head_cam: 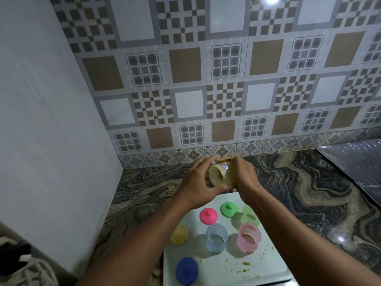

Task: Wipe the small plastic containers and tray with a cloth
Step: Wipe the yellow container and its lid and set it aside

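Above the far end of the white tray (266,263), my left hand (198,182) grips a small yellow container (220,175) lying on its side, its open mouth facing me. My right hand (245,176) is curled round the container's far side and holds a yellowish cloth (223,160) against it; only an edge of the cloth shows. On the tray stand a blue container (216,237), a pink container (248,237) and a green container (249,215). Pink (208,215), green (228,209), yellow (179,234) and blue (186,271) lids lie beside them. Food crumbs dot the tray.
The tray lies on a marbled stone counter (299,193). A white wall (51,141) rises on the left and a patterned tile wall (206,89) behind. A dark glossy slab (354,164) lies at the right.
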Demonstrator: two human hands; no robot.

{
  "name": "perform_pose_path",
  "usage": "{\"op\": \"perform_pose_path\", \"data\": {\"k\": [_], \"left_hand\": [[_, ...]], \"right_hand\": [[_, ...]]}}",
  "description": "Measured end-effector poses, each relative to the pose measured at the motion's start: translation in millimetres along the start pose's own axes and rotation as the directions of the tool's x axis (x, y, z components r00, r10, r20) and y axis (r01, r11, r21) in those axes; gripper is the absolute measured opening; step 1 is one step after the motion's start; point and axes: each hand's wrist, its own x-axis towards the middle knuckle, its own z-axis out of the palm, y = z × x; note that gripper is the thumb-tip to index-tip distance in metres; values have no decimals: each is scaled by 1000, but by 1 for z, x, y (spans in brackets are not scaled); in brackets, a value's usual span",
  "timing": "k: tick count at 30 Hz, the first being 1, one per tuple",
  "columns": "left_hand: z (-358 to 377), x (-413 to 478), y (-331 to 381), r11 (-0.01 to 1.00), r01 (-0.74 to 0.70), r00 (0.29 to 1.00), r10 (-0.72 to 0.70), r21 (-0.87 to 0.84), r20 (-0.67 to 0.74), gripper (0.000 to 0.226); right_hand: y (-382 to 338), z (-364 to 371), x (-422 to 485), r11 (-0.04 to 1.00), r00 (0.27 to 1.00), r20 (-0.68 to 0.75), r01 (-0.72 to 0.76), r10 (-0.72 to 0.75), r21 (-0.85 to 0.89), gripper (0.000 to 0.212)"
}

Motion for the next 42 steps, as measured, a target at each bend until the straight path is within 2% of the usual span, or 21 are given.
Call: {"op": "perform_pose_path", "data": {"k": [2,3,4,6,8,9,13,15,17,18,19,21,23,25,28,29,33,35,38,39,42], "left_hand": [[2,3,-1,968,181,982,-187,-175,-18,68],[2,4,-2,962,189,979,-199,-195,-35,62],[2,4,-4,979,143,987,-153,-147,-58,59],[-1,4,-8,995,-76,996,79,66,-41,62],[-7,6,-15,930,-270,962,271,249,31,65],[-9,7,-16,929,-269,963,266,254,45,68],[-9,18,-17,999,46,997,-44,24,-56,72],[-9,25,-20,993,-37,997,44,114,-57,69],[-13,30,-26,923,-243,968,251,299,13,72],[-15,32,-31,901,-278,958,287,334,22,74],[-16,35,-33,916,-251,966,260,315,14,78],[-15,37,-33,987,-52,997,59,154,-41,86],[-11,39,-35,994,110,991,-111,-14,-69,78],[-10,38,-36,997,52,994,-46,57,-102,71],[-12,36,-43,938,-167,980,191,304,-49,74],[-12,36,-45,941,-170,982,188,292,-33,76],[-7,39,-41,997,66,996,-64,27,-68,72],[-8,40,-41,993,-1,997,11,122,-81,68],[-13,38,-43,899,-284,957,288,334,41,70],[-15,38,-44,895,-298,953,299,332,49,72],[-13,34,-41,979,-112,991,122,168,-48,80]], "right_hand": [[0,1,0,999,999,18,48,-49,22,40],[0,3,0,997,997,28,70,-72,44,41],[0,5,0,995,996,29,87,-89,56,40],[2,9,3,994,995,6,97,-97,46,38],[5,12,8,996,997,-18,75,-74,39,34],[4,13,10,997,998,-27,65,-64,35,34],[-5,20,17,996,996,-18,83,-83,32,39],[-7,25,23,996,996,-14,86,-86,20,35],[-6,28,32,995,995,-26,96,-97,-15,33],[-6,28,35,994,995,-25,100,-101,-35,33],[-7,29,38,994,995,-22,99,-100,-49,32],[-9,31,44,994,995,-12,98,-98,-40,32],[-8,35,49,994,994,-9,104,-105,-28,33],[-6,40,51,994,994,-11,107,-107,-20,33],[-2,43,53,996,996,-32,85,-85,-20,32],[-1,43,53,997,996,-38,75,-76,-14,32],[0,43,51,996,995,-44,92,-93,-17,33],[-2,43,47,995,994,-45,98,-98,-14,32],[-3,41,45,996,994,-53,94,-95,-5,32],[-3,40,45,994,993,-52,105,-106,-19,32],[-1,39,43,991,990,-51,127,-130,-47,33]]}}
